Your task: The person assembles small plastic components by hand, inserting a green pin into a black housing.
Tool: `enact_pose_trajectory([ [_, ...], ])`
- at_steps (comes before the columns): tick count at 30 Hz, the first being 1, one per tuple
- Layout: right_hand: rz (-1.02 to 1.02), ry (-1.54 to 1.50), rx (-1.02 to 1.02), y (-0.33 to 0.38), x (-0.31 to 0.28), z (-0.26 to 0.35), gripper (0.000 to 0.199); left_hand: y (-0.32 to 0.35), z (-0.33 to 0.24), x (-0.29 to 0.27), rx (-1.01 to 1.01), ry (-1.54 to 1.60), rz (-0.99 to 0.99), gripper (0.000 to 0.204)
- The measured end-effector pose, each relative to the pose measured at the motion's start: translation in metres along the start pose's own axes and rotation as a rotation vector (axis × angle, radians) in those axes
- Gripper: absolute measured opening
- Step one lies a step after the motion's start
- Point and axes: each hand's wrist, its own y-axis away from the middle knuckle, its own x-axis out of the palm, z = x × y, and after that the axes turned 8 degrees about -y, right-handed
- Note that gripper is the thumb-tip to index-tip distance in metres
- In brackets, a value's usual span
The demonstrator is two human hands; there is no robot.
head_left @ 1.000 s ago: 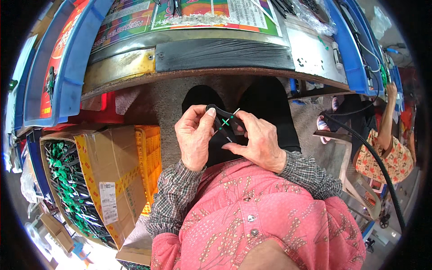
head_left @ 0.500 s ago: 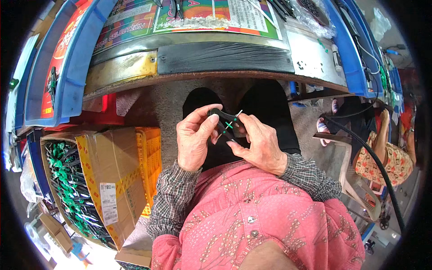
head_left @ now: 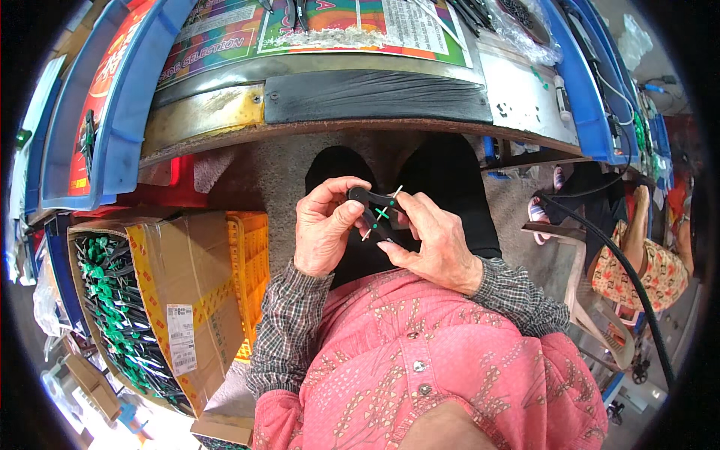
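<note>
Over my lap, both hands work on a small black V-shaped tool (head_left: 361, 195) with green dots on its arms. My left hand (head_left: 324, 232) pinches its rounded joined end between thumb and fingers. My right hand (head_left: 439, 240) grips the spread arms, with the thumb at the lower arm and the fingers at the upper one. A bright green X-shaped piece (head_left: 382, 214) sits between the arms. Thin pale pins stick out near both arms. Fingers hide part of the tool, and its exact kind cannot be made out.
Ahead is the workbench edge (head_left: 375, 99), with blue trays (head_left: 124, 161) at left and right. Beside my left arm stand an open cardboard box (head_left: 199, 262) full of black and green pieces and a yellow crate (head_left: 257, 247). A black cable (head_left: 637, 281) and another person (head_left: 641, 262) are at right.
The black tool has turned slightly in my fingers, so its rounded end shows more fully. A pale pin by the lower arm now shows. Both hands keep nearly the same place.
</note>
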Motion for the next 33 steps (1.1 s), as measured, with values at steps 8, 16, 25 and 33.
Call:
enact_pose_trajectory([
  [8, -0.056, 0.102, -0.086, 0.0, 0.002, -0.003, 0.062, -0.001, 0.004, 0.001, 0.047, 0.044, -0.002, 0.027],
  [16, -0.046, 0.089, -0.15, -0.002, 0.001, -0.005, 0.057, -0.001, 0.007, 0.001, 0.074, 0.096, 0.016, 0.031],
  [25, 0.005, 0.031, -0.125, 0.0, 0.001, -0.003, 0.053, -0.003, 0.007, 0.001, 0.095, 0.118, 0.023, 0.035],
  [33, 0.009, 0.015, -0.128, 0.0, 0.003, -0.005, 0.051, -0.004, 0.01, -0.002, 0.097, 0.107, 0.037, 0.038],
])
